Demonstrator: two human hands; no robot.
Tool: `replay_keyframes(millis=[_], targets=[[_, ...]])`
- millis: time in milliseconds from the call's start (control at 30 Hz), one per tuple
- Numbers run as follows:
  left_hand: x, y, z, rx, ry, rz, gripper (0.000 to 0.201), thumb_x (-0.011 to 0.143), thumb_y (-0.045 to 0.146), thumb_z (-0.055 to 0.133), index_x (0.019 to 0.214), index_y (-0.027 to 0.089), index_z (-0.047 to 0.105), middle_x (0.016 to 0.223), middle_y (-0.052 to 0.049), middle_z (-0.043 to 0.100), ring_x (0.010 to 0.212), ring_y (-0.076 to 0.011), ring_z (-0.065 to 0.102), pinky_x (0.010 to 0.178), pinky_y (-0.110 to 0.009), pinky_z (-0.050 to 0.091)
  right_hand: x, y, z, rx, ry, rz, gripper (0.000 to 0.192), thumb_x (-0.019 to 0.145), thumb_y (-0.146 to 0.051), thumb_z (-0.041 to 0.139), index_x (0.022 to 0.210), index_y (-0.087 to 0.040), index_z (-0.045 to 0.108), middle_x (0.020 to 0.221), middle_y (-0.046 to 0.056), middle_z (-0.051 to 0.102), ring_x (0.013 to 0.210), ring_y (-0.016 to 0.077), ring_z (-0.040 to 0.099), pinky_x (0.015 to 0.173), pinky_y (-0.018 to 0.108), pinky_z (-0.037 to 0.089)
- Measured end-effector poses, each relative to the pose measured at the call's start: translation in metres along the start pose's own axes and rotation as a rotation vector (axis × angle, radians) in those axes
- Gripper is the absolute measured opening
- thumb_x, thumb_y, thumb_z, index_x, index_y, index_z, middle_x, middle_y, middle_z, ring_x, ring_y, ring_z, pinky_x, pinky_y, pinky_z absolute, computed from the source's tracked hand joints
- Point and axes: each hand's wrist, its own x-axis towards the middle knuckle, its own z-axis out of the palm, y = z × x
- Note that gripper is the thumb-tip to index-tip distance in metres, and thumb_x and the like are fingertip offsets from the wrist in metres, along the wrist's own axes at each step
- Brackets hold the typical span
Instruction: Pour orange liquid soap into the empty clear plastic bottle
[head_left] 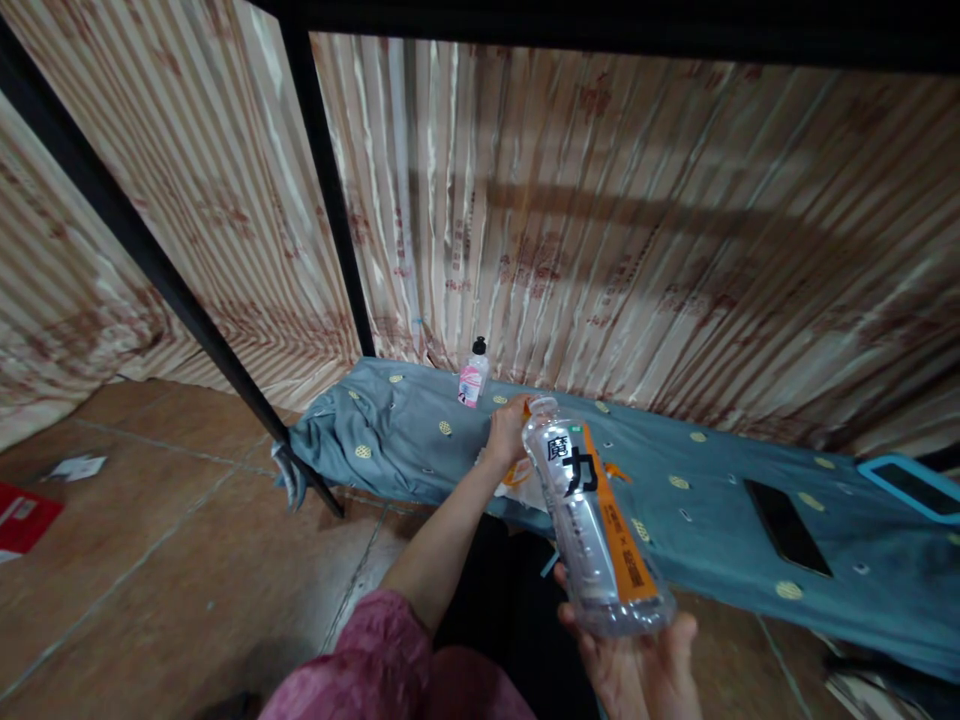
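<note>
A clear plastic drink bottle (592,530) with an orange and silver label and black characters tilts in front of me, its mouth pointing up and away. My right hand (637,665) is closed around its base from below. Beside the bottle's neck is my left hand (510,432), fingers closed, with a small orange thing (528,406) showing at the fingertips; its kind is hard to make out. Behind the bottle, partly hidden, lies a white and orange packet (521,485) on the cloth. The bottle looks see-through, with no liquid visible.
A blue cloth with yellow prints (420,450) covers a long low bench. On it stand a small pump bottle (474,375), a dark phone (787,525) and a blue-framed tablet (911,487). Black metal posts (150,230) rise at left. A red box (26,518) lies on the floor.
</note>
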Motion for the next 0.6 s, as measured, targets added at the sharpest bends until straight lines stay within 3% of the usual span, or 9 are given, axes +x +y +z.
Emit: replay_keyframes(millis=[600], targets=[[0.0013, -0.0014, 0.0004, -0.053, 0.024, 0.041, 0.017, 0.084, 0.026, 0.058, 0.093, 0.014, 0.066, 0.090, -0.009, 0.070, 0.084, -0.0204, 0.067, 0.078, -0.031, 0.052, -0.0005, 0.0067, 0.0003, 0.009, -0.012, -0.065, 0.055, 0.062, -0.055, 0.079, 0.110, -0.029, 0.071, 0.109, 0.017, 0.075, 0.083, 0.0260, 0.075, 0.065, 0.024, 0.060]])
